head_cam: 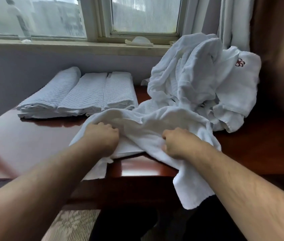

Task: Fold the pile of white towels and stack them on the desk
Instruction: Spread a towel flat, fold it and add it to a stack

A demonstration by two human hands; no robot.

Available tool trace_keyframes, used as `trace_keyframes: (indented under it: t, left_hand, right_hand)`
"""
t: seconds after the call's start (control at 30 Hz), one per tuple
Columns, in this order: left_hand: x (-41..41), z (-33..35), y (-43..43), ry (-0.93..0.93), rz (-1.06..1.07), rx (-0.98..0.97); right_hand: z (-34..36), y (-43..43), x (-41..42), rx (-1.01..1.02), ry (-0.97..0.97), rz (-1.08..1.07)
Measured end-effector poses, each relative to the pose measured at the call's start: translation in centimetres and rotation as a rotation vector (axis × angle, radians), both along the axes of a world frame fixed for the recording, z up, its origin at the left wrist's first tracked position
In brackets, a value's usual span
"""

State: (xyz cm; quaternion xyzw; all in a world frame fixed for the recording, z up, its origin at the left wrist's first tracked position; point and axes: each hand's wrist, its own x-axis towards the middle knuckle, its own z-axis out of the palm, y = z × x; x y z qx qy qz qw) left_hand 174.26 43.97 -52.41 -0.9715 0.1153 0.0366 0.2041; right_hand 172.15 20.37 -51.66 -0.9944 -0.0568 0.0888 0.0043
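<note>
A rumpled white towel (156, 124) lies across the front of the dark red desk (33, 136), one end hanging over the front edge. My left hand (103, 138) grips its left part with curled fingers. My right hand (177, 143) grips the cloth a little to the right. Behind it, at the right, rises a heap of unfolded white towels (195, 75). Three folded towels (78, 94) lie side by side at the back left of the desk.
A robe-like white cloth with a red flower emblem (240, 62) sits on the heap's right side. A window sill (68, 45) runs along the wall behind the desk. A brown curtain (280, 49) hangs at the right. Patterned floor (71, 225) shows below the desk edge.
</note>
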Motion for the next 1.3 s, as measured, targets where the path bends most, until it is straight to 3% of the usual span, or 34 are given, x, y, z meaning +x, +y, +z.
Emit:
trace_keyframes:
  t: [0.1,0.17,0.3,0.47,0.6,0.7,0.87,1.1,1.17,1.3]
  left_hand:
    - [-0.2,1.3,3.0,0.076,0.064,0.172]
    - [-0.4,1.5,4.1,-0.004,0.056,0.177]
    - [-0.9,0.1,2.4,-0.259,0.046,-0.186]
    - [0.3,-2.5,0.8,0.016,0.263,-0.47]
    - [0.6,-1.6,3.3,0.142,0.125,-0.451]
    - [0.7,-0.4,5.7,0.257,0.17,-0.434]
    - [1.6,-1.7,7.2,-0.052,0.186,-0.583]
    - [0.9,-1.1,6.9,0.248,0.199,-0.516]
    - [0.9,-0.7,5.0,0.184,0.136,-0.537]
    - [0.3,-1.9,0.6,-0.139,-0.062,-0.903]
  right_hand:
    - [1.4,-0.5,-0.2,-0.081,0.053,0.004]
    - [1.9,0.0,0.1,-0.127,0.062,-0.068]
    - [0.4,2.1,0.1,0.121,-0.072,-0.043]
    - [-2.2,2.1,-0.2,0.196,-0.062,-0.029]
    - [-2.2,1.5,0.3,0.199,-0.075,-0.131]
    - [-2.4,2.2,0.7,0.116,-0.041,-0.18]
    - [-3.0,3.5,1.2,0.135,-0.09,-0.159]
    - [-3.4,2.2,1.7,0.252,-0.161,0.056]
    - [-3.3,2.0,1.7,0.317,-0.168,0.061]
    - [-2.9,2.0,2.0,0.498,-0.168,0.008]
